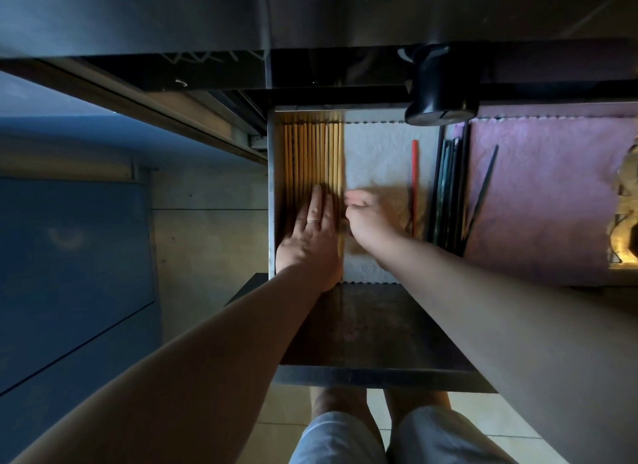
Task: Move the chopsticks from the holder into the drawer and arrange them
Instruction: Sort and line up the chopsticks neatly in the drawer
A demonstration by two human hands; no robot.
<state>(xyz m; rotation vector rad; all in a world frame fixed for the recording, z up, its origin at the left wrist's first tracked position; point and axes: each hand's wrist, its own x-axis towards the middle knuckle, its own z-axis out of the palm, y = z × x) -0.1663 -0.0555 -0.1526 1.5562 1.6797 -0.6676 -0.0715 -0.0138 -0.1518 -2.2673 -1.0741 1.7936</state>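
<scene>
wooden chopsticks (312,153) are lying side by side in a tight row against the left wall of the open drawer (379,377), on a white liner (376,160). left hand (310,236) is pressing flat on the row, fingers (316,201) spread straight, gripping nothing. right hand (366,218) is sitting just beside the row's right edge, fingers curled in; cannot tell if it is pinching a stick. both forearms are reaching forward over the drawer front. this looks like the arranging step. next move likely calls for nudging the edge stick flush. red stick (414,177) and dark chopsticks (448,187) are lying apart to the right. holder (443,91) is standing at the drawer's far edge.
</scene>
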